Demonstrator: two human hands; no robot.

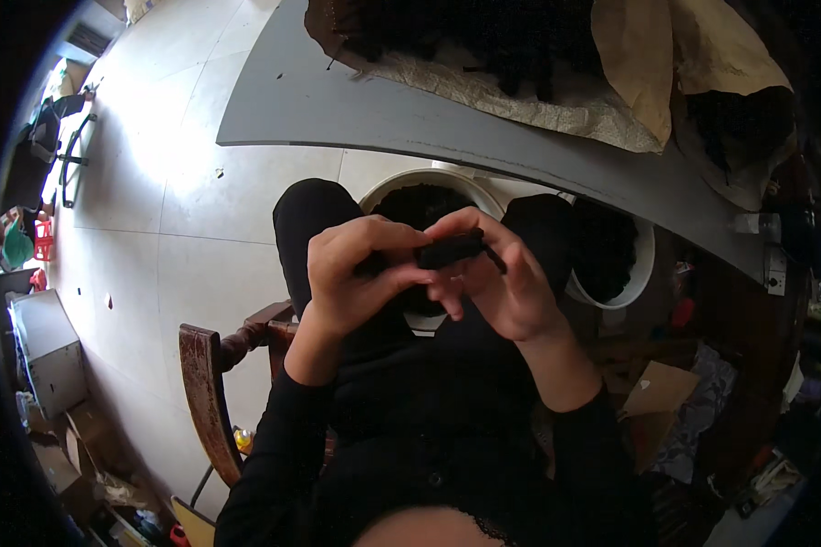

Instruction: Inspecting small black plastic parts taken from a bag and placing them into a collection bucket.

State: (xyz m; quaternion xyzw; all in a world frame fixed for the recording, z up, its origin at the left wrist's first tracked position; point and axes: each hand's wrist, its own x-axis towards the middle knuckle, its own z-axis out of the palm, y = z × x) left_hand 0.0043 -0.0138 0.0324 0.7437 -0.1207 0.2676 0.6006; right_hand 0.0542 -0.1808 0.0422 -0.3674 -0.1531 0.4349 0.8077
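Above my lap, my left hand [348,264] and my right hand [518,284] meet at a small, dark black piece [451,251]. It is slim, with a narrow end sticking out on the right-hand side; what kind of thing it is I cannot make out. My left thumb and fingers pinch its left end. The fingers of my right hand curl round its other end. Below the hands, between my knees, stands a white bucket [487,198] holding a dark mass, partly hidden by my hands. A second white bucket [646,264] with black contents is beside my right knee.
A grey tabletop [337,114] crosses the far side, with an opened sack [556,114] of black pieces [483,46] on it. A wooden chair part [201,374] is at my left. Cardboard [657,392] lies low right; a white box [47,346] stands far left on the tiled floor.
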